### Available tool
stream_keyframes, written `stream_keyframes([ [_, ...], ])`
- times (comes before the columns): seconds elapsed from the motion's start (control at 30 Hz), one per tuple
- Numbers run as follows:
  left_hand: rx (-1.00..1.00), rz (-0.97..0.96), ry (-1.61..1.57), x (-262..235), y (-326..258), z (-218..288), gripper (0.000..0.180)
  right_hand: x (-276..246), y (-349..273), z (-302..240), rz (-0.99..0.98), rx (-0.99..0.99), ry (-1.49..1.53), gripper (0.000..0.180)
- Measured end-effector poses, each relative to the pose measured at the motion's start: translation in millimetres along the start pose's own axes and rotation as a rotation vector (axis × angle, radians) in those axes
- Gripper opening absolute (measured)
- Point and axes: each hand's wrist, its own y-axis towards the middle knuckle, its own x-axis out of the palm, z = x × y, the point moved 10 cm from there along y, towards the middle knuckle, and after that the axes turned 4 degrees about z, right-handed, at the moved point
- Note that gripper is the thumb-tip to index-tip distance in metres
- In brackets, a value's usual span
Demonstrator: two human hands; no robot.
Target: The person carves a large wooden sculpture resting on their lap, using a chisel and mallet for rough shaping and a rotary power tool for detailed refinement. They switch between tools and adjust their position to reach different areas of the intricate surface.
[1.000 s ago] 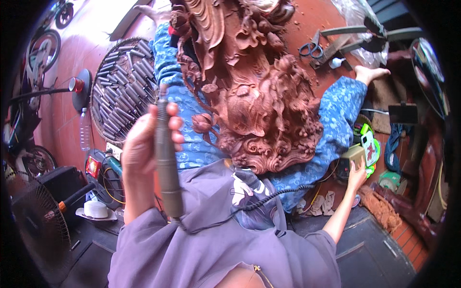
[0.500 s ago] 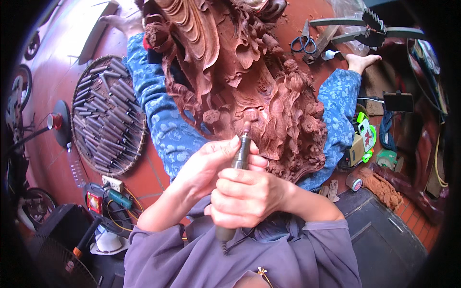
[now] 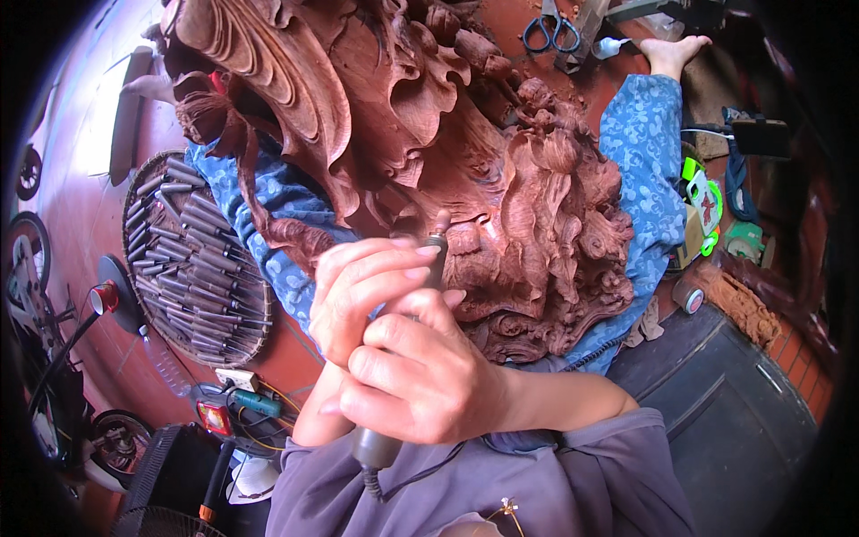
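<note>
**Both hands on one rotary tool, tip right at the carving**

Starting from our fingers [image 3: 394,268]: both sets are curled tight around a single corded rotary tool [image 3: 376,443]. Our left hand [image 3: 362,295] pinches it up near the nose, our right hand [image 3: 420,380] wraps the fatter grey body just below, so the left is the one nearer the wood. The tool's long axis runs from the cord end near our chest up and slightly right, and its small tip [image 3: 440,219] sits at the wooden carving [image 3: 465,143], apparently touching a fold of the relief, though we can't be sure of contact.

The carving is directly ahead of the fingers, lying across our lap over blue patterned trousers [image 3: 640,152].

Counts, outward from the carving: one tool, one carving, two hands. Left of the carving there's one round woven tray [image 3: 134,268] packed with chisels, too many to count. Beyond its far end, one pair of scissors [image 3: 552,29]. Below the tray, one power strip [image 3: 234,379].
</note>
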Motion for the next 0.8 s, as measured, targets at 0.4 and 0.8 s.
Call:
stream_keyframes([
  [0.4,-0.022,-0.375,-0.03,27,12,0,0.031,-12,-15,19,0.116,0.033,-0.011,0.011],
  [0.8,0.042,-0.548,-0.043,48,2,3,0.031,-22,-31,27,0.11,0.07,-0.014,0.013],
])
